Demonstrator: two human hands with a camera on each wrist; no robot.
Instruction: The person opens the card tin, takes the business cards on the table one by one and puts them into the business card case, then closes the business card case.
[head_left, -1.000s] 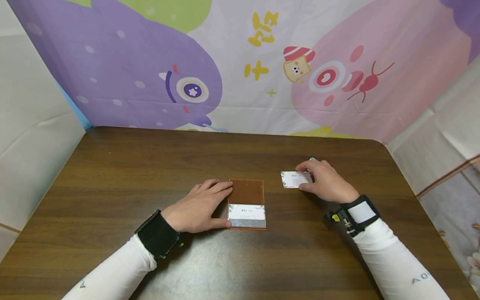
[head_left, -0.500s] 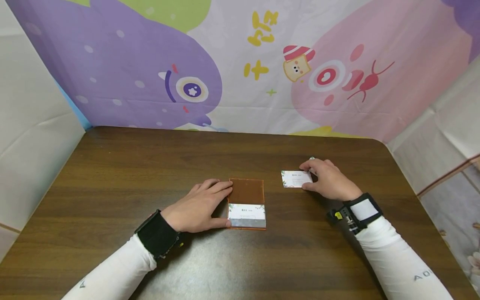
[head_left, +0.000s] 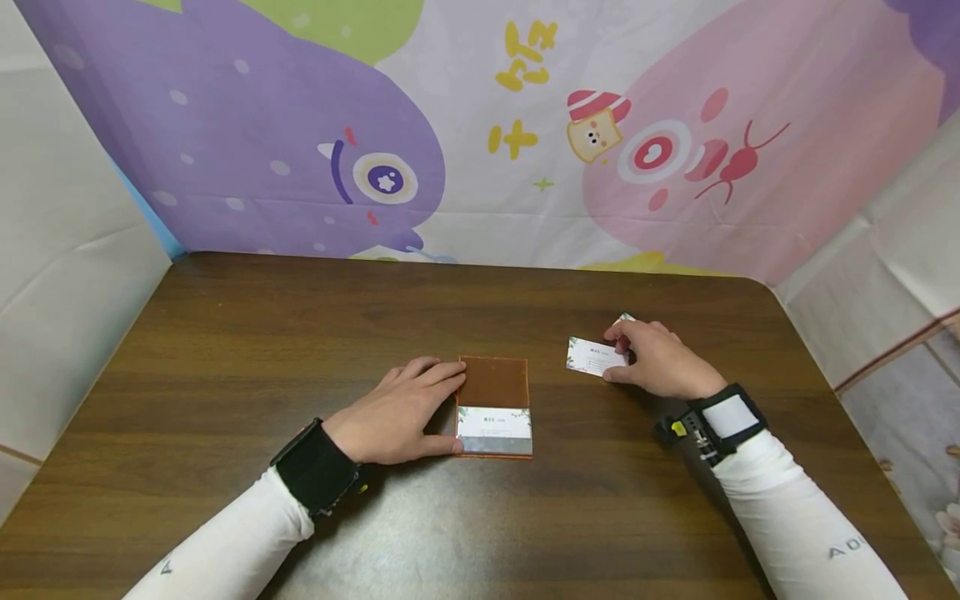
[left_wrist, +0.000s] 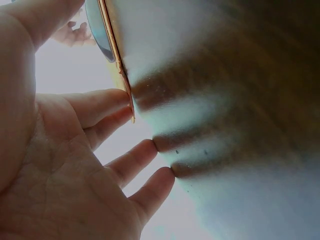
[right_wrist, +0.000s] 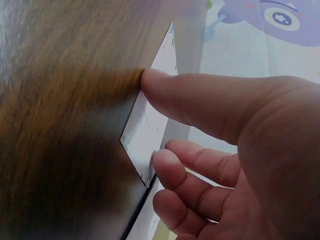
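My left hand (head_left: 396,414) rests on the table with fingers spread, touching the left edge of an open brown card holder (head_left: 492,382). A white business card (head_left: 493,422) with green leaf corners sits in the holder's lower, clear-edged pocket. Over to the right, my right hand (head_left: 663,360) holds another printed card (head_left: 592,355) by its edges, between thumb and curled fingers. That card (right_wrist: 150,120) slants away from the dark table surface in the right wrist view. A further white card (right_wrist: 142,220) shows below it, mostly hidden behind the hand.
The brown wooden table (head_left: 300,325) meets a cartoon-printed cloth (head_left: 480,208) at the back. Pale sheets hang on the left (head_left: 67,250) and right sides. Black straps with small devices (head_left: 723,425) circle both wrists.
My right hand has shifted slightly to the right. The card under its fingers has moved a little right and turned, its left end now raised. The left hand and holder stay put.
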